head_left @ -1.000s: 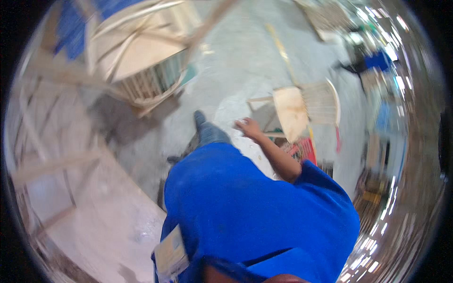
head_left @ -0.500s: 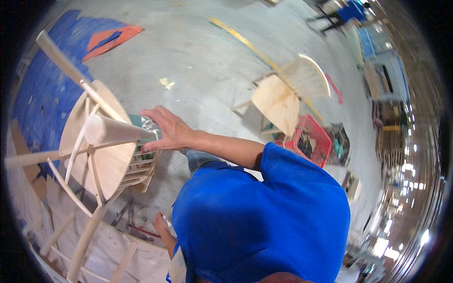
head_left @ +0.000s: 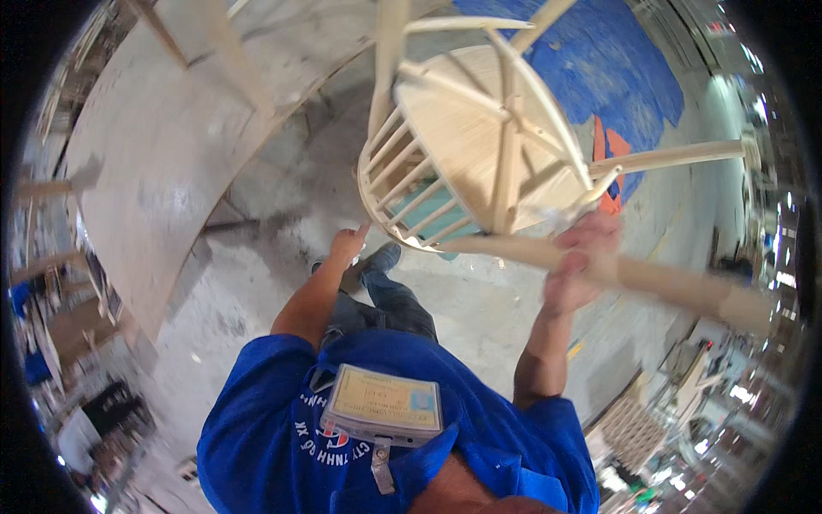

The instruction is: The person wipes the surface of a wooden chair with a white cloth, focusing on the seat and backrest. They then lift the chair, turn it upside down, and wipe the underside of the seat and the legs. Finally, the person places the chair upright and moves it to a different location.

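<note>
A pale wooden chair [head_left: 458,103] is turned over in front of me, its legs and crossed stretchers showing and its spindle back towards me. My right hand [head_left: 585,264] is closed round one of its legs [head_left: 685,287]; both are smeared by motion. My left hand [head_left: 346,245] hangs low beside the curved back rail, its fingers mostly curled. A bit of something whitish shows at that hand, too small to name. Whether the left hand touches the rail I cannot tell. A teal surface [head_left: 419,210] shows behind the spindles.
A broad pale board or tabletop [head_left: 154,188] with wooden legs on it lies to the left. Beyond the chair are a blue floor sheet [head_left: 591,60] and an orange piece [head_left: 611,184]. Slatted wooden pieces [head_left: 634,433] stand at the lower right.
My view has swung left, bringing the chair from the left side to the middle. My right hand, earlier by the chair with fingers spread, now grips a leg. The left hand shows more fully.
</note>
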Tool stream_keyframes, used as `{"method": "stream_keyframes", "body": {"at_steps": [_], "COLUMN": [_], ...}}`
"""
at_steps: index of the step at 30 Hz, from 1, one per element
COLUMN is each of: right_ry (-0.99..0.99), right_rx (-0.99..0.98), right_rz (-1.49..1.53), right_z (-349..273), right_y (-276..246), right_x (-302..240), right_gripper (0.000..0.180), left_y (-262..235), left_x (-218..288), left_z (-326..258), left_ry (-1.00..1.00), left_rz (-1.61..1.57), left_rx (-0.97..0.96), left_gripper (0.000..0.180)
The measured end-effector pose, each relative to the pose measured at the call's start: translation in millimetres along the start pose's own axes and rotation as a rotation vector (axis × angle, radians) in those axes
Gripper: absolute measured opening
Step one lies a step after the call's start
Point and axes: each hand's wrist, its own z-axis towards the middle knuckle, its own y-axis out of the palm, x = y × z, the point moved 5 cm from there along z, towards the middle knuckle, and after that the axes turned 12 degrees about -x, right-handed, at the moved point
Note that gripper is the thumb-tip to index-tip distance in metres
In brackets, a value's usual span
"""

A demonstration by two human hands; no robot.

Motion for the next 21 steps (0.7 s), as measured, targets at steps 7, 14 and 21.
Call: {"method": "stream_keyframes", "body": {"at_steps": [7, 14, 21], "right_ry": [0.057, -0.199, -0.146], "right_rx": [0.122, 0.127, 0.065], "right_rz": [0.422, 0.565, 0.860], "right_z": [108.3, 119.5, 79.2], "right_y": [-33.0, -30.4, 2.1], "right_x": [-69.8, -174.9, -270.3], "right_gripper": [0.058, 0.054, 0.056], "left_y": [22.7, -68.7, -110.5], "left_x": [-25.8, -89.8, -218.4], "left_z": [-59.1, -197.2, -396.5], "left_ry": [0.291, 0.511, 0.585], "left_rz": [-1.021, -1.233, -1.137], "left_rx": [-0.157, 0.079, 0.525], "left_gripper": [0.070, 0.043, 0.045]}}
